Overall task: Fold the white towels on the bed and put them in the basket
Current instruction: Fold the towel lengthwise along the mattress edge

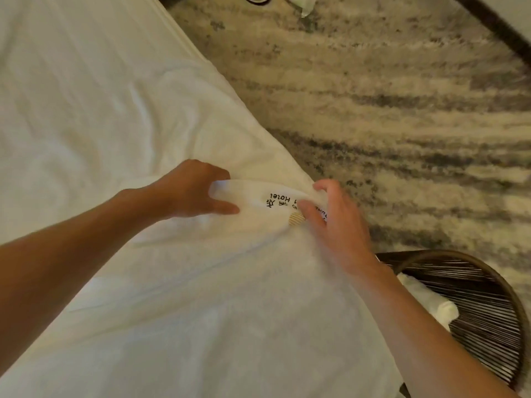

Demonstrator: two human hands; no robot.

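While both hands hold the towel [258, 196] by its printed edge at the corner of the bed [86, 96], the fold is only just starting, so the grip matters most. The left hand [195, 191] has its fingers curled over the edge with the thumb pressed beneath, pinching the cloth. The right hand [336, 225] pinches the same edge nearer the bed's corner, beside a small striped tag [296, 218]; its other fingers [327, 187] are loosely spread. The rest of the towel seems to lie flat on the bed toward the person, though white cloth on white sheet makes its outline hard to trace.

To fold well, I judge each hand should sit at a true corner, with the edge drawn taut between them, then be carried straight across to meet the opposite edge. Slack between the hands would leave a crooked crease. Catching the sheet along with the towel is a likely slip.

A basket [488, 271] stands on the carpet [402, 110] just beside the bed, at the person's right, with a rolled white towel [439, 314] already inside.
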